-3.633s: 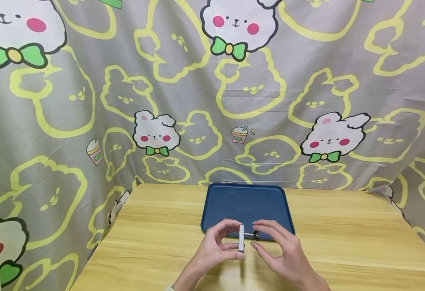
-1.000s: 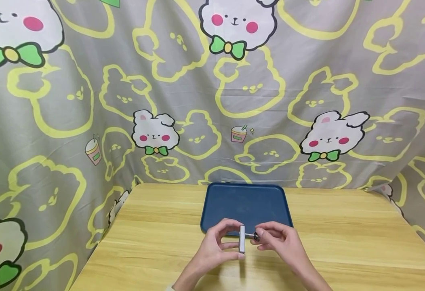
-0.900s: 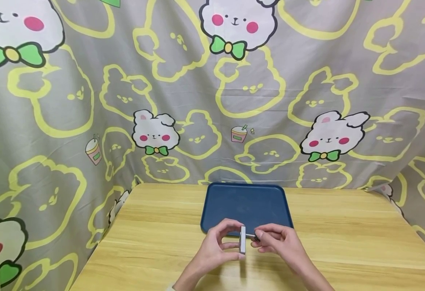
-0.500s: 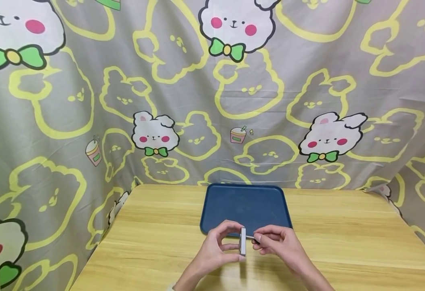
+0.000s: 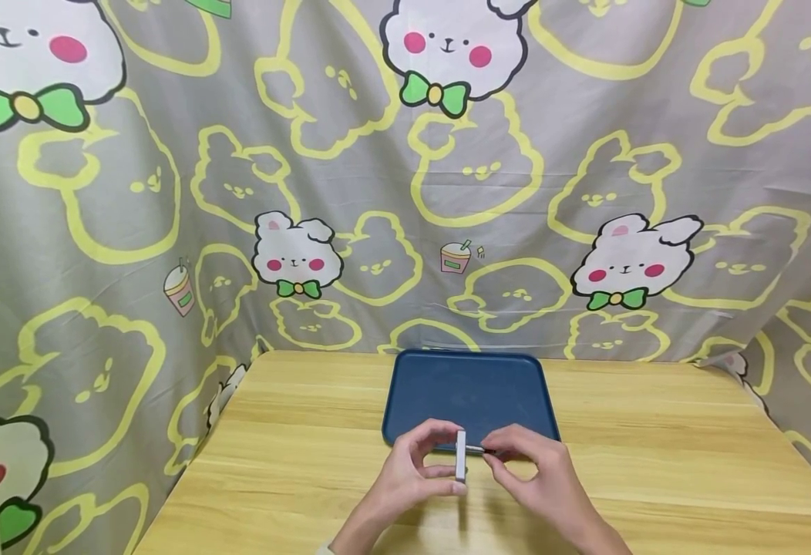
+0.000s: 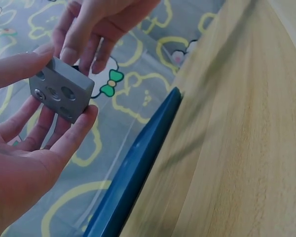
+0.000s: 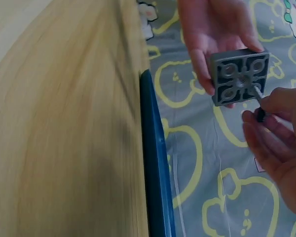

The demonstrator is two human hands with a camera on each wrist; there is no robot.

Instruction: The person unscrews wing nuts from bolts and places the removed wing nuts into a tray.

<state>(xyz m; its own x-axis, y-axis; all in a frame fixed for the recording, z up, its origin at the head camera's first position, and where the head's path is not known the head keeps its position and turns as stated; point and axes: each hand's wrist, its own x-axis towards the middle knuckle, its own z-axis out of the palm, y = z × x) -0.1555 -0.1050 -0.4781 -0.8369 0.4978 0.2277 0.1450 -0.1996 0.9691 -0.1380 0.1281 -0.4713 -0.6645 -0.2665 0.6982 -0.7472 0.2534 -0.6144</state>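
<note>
A square grey metal block (image 5: 461,456) with round holes stands on edge in my left hand (image 5: 415,466), held above the table between thumb and fingers. Its recessed face, with several round bosses, shows in the right wrist view (image 7: 240,74); the smoother face with holes is in the left wrist view. A silver threaded screw (image 7: 257,92) with a black head sticks out of one corner hole on the recessed side. My right hand (image 5: 547,470) pinches that black head between thumb and fingertips. The fingers partly hide the head, and its shape is hard to tell.
Behind the hands a dark blue tray (image 5: 468,393) lies on the light wooden table (image 5: 294,439). A grey curtain (image 5: 378,169) with yellow outlines and white cartoon animals hangs behind the table and on both sides.
The right hand, apart from the screw 3.6 seconds ago, took hold of its head. Its fingers have since shifted and the head has turned. The left hand and block have barely moved.
</note>
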